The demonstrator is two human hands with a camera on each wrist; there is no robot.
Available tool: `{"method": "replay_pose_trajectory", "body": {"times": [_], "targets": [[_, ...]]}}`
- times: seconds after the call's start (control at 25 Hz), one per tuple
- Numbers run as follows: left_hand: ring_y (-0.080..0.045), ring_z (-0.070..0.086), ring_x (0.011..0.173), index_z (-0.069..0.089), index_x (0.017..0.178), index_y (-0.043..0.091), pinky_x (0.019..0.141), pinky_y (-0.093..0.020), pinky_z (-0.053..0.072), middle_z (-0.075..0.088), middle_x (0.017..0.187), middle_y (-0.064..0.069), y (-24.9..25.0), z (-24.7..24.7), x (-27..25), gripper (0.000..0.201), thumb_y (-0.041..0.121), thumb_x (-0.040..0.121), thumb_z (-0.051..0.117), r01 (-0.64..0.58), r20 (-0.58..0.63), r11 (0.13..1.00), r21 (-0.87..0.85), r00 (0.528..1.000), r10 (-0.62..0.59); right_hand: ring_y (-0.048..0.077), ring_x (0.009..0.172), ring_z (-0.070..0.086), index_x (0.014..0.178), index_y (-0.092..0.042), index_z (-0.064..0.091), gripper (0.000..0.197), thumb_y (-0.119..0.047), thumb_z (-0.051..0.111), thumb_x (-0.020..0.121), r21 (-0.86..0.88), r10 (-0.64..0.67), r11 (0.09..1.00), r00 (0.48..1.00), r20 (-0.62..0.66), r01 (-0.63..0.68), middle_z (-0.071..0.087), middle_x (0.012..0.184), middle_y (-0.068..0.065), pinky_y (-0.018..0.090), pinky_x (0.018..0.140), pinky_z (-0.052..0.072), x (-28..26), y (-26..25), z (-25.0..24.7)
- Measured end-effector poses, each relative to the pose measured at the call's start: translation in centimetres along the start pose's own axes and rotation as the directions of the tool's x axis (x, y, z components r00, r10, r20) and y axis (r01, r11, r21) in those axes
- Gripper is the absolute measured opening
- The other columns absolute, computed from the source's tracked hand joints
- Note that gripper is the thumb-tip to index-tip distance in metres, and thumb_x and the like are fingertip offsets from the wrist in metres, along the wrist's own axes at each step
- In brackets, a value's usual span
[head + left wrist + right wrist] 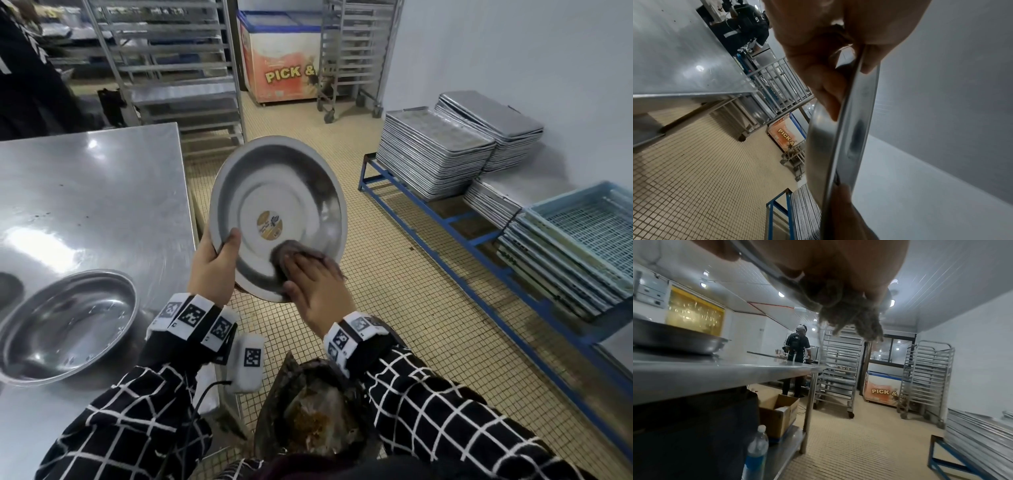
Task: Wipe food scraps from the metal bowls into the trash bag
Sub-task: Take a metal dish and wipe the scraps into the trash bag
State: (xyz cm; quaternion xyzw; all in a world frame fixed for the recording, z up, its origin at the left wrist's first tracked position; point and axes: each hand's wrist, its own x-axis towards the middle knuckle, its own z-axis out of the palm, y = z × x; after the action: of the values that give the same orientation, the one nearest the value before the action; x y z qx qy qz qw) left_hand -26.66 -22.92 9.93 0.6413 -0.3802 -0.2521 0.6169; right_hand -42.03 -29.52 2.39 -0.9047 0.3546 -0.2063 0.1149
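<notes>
A tilted round metal bowl (pixel 277 192) with a sticker in its middle hangs over the floor, its inside facing me. My left hand (pixel 219 263) grips its left rim, thumb inside; the left wrist view shows the rim (pixel 857 121) edge-on between thumb and fingers (pixel 824 91). My right hand (pixel 315 291) holds a bunched grey cloth (pixel 298 253) and presses it on the bowl's lower inside wall. In the right wrist view the cloth (pixel 849 318) hangs under the hand. An open dark trash bag (pixel 315 414) with brown scraps sits right below. A second metal bowl (pixel 65 325) lies on the steel table (pixel 85 192).
Stacked metal trays (pixel 435 150) sit on a low blue rack (pixel 445 219) at the right wall, beside pale blue crates (pixel 582 240). Wheeled tray racks (pixel 178 68) and a chest freezer (pixel 277 65) stand at the back. Another person (pixel 797 344) works beyond the table.
</notes>
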Motion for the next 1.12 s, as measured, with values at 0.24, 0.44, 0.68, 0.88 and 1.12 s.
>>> {"method": "replay_pose_trajectory", "body": {"times": [0.24, 0.44, 0.68, 0.88, 1.12], "targets": [[0.020, 0.054, 0.068, 0.049, 0.118, 0.017, 0.060, -0.001, 0.041, 0.056, 0.090, 0.012, 0.5, 0.7, -0.7, 0.019, 0.020, 0.099, 0.045, -0.073, -0.008, 0.997, -0.012, 0.997, 0.073, 0.013, 0.137, 0.031, 0.143, -0.024, 0.037, 0.065, -0.056, 0.005, 0.095, 0.197, 0.075, 0.978, 0.996, -0.037, -0.067, 0.043, 0.145, -0.002, 0.041, 0.116, 0.017, -0.5, -1.7, 0.3], [0.012, 0.056, 0.080, 0.048, 0.116, 0.023, 0.064, -0.002, 0.042, 0.057, 0.095, 0.013, 1.6, 0.5, -0.7, 0.018, 0.025, 0.099, 0.045, -0.077, -0.008, 0.996, -0.037, 0.997, 0.077, 0.013, 0.134, 0.035, 0.141, -0.026, 0.040, 0.059, -0.051, 0.007, 0.098, 0.097, 0.054, 0.994, 0.992, -0.114, -0.043, 0.047, 0.142, -0.004, 0.040, 0.114, 0.022, -0.9, -1.3, -1.0], [-0.029, 0.065, 0.093, 0.060, 0.099, 0.035, 0.087, -0.052, 0.052, 0.068, 0.096, -0.002, -0.7, 0.5, -1.6, 0.010, 0.035, 0.095, 0.051, 0.144, 0.050, 0.985, -0.095, 0.989, -0.139, 0.024, 0.141, 0.021, 0.150, -0.021, 0.011, 0.060, -0.047, 0.023, 0.098, 0.127, 0.390, 0.920, 0.899, -0.198, -0.371, 0.006, 0.158, 0.000, 0.039, 0.107, 0.036, 0.3, 4.9, -3.1], [-0.036, 0.065, 0.093, 0.066, 0.100, 0.027, 0.084, -0.051, 0.051, 0.072, 0.093, -0.007, -0.9, -0.5, -1.0, 0.019, 0.040, 0.091, 0.057, 0.241, 0.120, 0.956, -0.168, 0.967, -0.223, 0.014, 0.089, 0.060, 0.132, -0.013, 0.044, 0.056, -0.052, 0.046, 0.091, 0.479, 0.549, 0.790, 0.789, -0.274, -0.383, 0.060, 0.107, -0.001, 0.020, 0.071, 0.047, 2.2, 5.5, -7.6], [-0.025, 0.068, 0.081, 0.057, 0.114, 0.017, 0.064, -0.032, 0.054, 0.068, 0.094, -0.007, -0.2, -1.0, -0.5, 0.022, 0.019, 0.092, 0.058, 0.125, 0.101, 0.981, -0.145, 0.989, -0.111, 0.003, 0.068, 0.054, 0.109, -0.010, 0.053, 0.023, -0.024, 0.057, 0.092, 0.575, 0.635, 0.707, 0.728, -0.259, -0.412, 0.057, 0.082, -0.008, 0.005, 0.049, 0.034, 2.1, 5.1, -8.1]]}}
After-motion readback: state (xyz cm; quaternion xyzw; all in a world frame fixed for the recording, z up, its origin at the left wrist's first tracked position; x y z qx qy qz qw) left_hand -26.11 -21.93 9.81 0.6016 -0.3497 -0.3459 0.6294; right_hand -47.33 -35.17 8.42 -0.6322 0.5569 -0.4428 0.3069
